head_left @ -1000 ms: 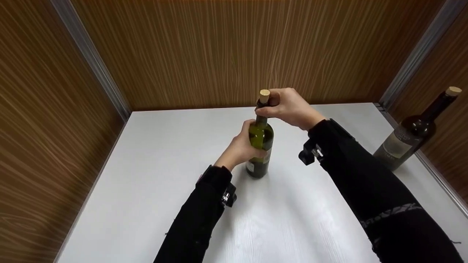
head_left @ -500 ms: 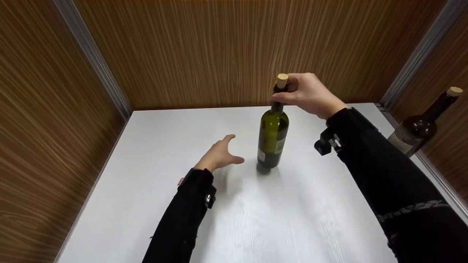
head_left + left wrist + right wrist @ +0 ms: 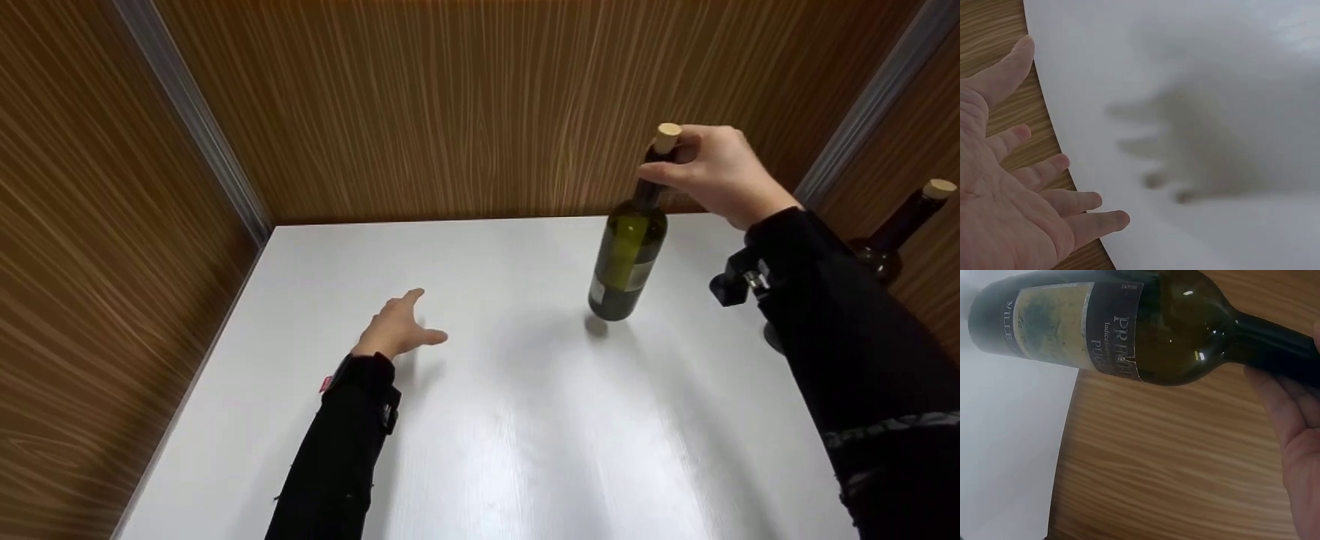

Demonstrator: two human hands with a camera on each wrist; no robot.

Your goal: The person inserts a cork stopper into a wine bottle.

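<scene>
White table, wood walls. Your right hand grips the bottle neck; your left hand hovers, fingers spread, holding nothing.

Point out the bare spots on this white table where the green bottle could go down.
Bare: the table between the left hand and the green bottle, and all the near side. Crowded: the right edge, by the brown bottle behind the right hand.
</scene>
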